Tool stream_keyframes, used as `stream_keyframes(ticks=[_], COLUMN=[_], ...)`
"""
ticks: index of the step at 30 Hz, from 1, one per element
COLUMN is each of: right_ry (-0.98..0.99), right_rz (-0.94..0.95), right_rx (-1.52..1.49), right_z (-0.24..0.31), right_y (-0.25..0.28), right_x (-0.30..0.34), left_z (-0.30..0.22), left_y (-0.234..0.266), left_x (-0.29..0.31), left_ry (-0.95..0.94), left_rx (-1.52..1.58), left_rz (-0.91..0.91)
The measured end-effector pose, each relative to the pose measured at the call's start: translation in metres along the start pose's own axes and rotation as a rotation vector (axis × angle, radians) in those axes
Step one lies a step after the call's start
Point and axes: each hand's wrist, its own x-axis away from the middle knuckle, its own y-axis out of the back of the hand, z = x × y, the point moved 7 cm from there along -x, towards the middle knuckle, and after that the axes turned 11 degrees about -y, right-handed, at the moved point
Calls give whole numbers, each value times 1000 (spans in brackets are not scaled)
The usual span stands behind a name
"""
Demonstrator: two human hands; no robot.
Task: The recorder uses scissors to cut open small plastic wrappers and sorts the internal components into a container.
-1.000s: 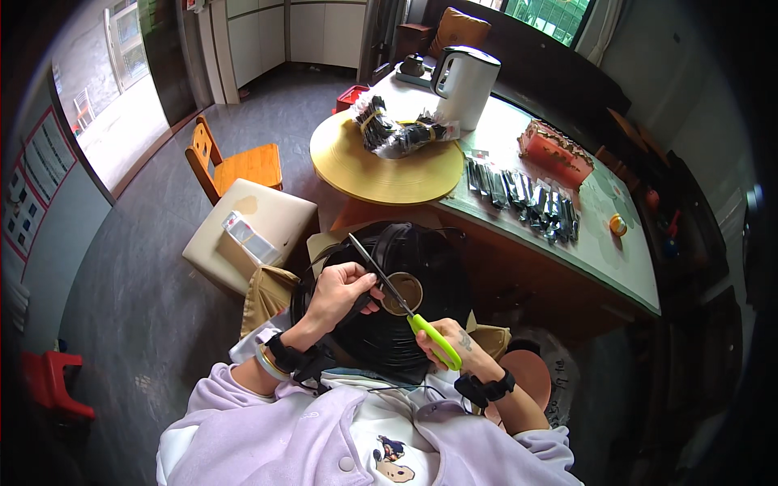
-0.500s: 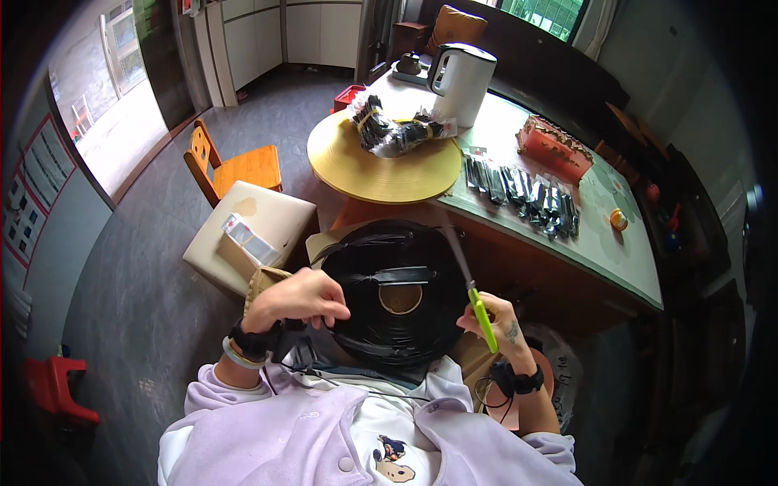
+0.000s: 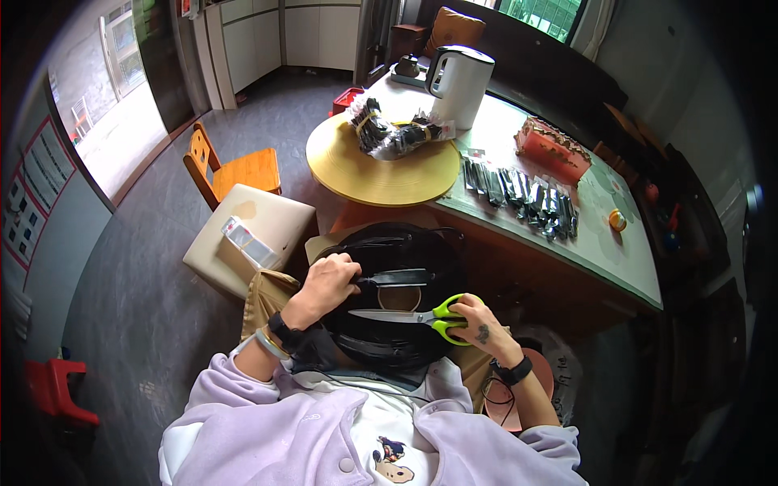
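Lime-green loops, two of them, form the handles of one pair of scissors (image 3: 405,317), held level above one large black coil (image 3: 425,240) in front of the person. The right hand (image 3: 476,321) is closed round those handles, the blades pointing left. The left hand (image 3: 331,280) has its fingers curled in, their tips at the left end of one black strip (image 3: 399,278) lying across the coil; whether they grip it, I cannot tell.

Beyond, two banded black bundles (image 3: 371,130) rest on one yellow disc (image 3: 381,182) at the edge of the table (image 3: 600,259). One white kettle (image 3: 466,89) stands behind them; to the right lie a row of black packets (image 3: 523,198), overlapping too closely to count, one pink box (image 3: 555,152) and one small ball (image 3: 617,220).
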Motion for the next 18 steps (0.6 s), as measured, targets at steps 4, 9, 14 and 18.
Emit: stream_keyframes(ticks=[4, 9, 14, 18], right_ry=[-39, -309, -515, -484], right_rz=[4, 188, 44, -21], right_rx=[-64, -978, -1550, -1575], right_z=[15, 50, 87, 80], right_y=[5, -25, -58, -43], right_x=[-5, -23, -47, -56], left_z=[4, -34, -77, -97], left_y=[-1, 23, 22, 35], left_x=[0, -17, -25, -24], left_ry=[109, 174, 148, -56], left_rx=[-49, -80, -85, 68], left_rz=[-40, -206, -136, -98])
